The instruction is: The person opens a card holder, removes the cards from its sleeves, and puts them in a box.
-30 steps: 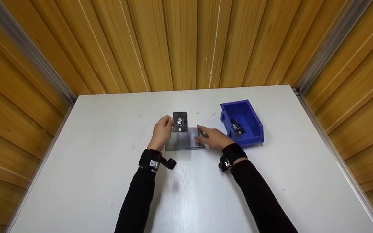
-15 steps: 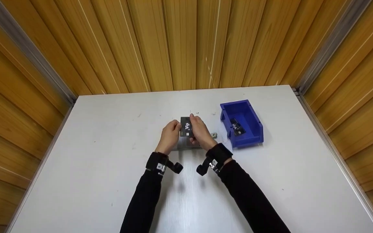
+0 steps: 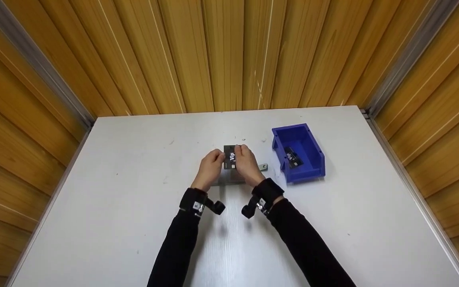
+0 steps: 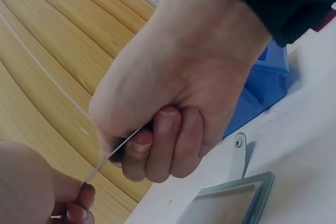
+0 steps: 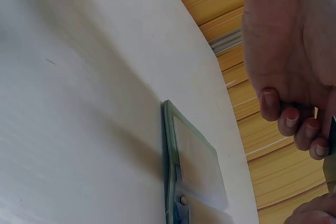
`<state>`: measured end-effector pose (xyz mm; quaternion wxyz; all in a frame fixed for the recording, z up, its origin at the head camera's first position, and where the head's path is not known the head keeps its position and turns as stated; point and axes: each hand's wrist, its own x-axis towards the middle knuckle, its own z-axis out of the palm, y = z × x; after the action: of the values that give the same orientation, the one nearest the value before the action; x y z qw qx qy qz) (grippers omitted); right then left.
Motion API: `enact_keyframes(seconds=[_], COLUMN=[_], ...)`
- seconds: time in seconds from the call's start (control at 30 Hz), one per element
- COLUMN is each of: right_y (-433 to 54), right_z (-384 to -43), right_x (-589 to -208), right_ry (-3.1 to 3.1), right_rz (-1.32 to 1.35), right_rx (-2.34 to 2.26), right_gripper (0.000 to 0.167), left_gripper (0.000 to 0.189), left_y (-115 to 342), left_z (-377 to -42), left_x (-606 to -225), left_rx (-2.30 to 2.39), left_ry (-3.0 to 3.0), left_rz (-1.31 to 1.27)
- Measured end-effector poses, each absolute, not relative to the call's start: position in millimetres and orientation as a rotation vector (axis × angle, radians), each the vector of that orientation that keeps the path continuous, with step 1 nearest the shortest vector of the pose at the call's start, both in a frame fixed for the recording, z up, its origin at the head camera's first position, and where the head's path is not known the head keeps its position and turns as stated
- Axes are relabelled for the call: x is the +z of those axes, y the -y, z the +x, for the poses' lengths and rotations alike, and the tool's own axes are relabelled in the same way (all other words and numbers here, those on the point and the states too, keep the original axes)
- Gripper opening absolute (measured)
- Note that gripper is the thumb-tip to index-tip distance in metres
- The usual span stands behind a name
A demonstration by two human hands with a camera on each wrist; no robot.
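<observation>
A black card marked "Vip" (image 3: pixel 228 157) is held up over the table in both hands. My left hand (image 3: pixel 207 169) pinches its left edge, and my right hand (image 3: pixel 248 164) pinches the right side, thumb across its face. In the left wrist view the card shows edge-on as a thin line (image 4: pixel 109 157) between the hands, the right hand's (image 4: pixel 157 77) other fingers curled in. Underneath, apart from the hands, a greenish card holder (image 5: pixel 194 156) with clear windows lies on the table. Its snap strap (image 3: pixel 263 167) sticks out to the right; the hands cover part of the holder.
Right of the hands stands a blue open-front bin (image 3: pixel 311 159) with another black Vip card (image 3: pixel 293 157) lying inside. The white table (image 3: pixel 134 199) ends at a wood-look wall (image 3: pixel 229 56) behind, with similar walls on both sides.
My right hand has left the card holder and moved left and up to take the card's right side. The left hand and card have shifted slightly right. Over the last half second little has moved.
</observation>
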<state>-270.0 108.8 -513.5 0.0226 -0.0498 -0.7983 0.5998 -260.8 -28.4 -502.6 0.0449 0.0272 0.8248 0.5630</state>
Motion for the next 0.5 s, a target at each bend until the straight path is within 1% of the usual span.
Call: enact_keyframes(seconds=[0.17,0.33,0.5], right_y=[-113,-125,-145], right_z=[-270,-270,-273], right_x=[-508,-500,-490], right_ry=[2.491,2.502,2.480], right_rz=[-0.137,-0.109,-0.117], right_rx=[1.849,1.832,1.856], right_gripper=[0.029,0.029,0.030], left_gripper=[0.023,0.015,0.029], left_y=[33,43,52], left_z=[-263,-266,-266], left_x=[-507,-519,-535], left_rx=[1.723,1.611,1.423], left_ry=[-2.552,-2.711,-2.820], left_rz=[0.095,0.229,0.265])
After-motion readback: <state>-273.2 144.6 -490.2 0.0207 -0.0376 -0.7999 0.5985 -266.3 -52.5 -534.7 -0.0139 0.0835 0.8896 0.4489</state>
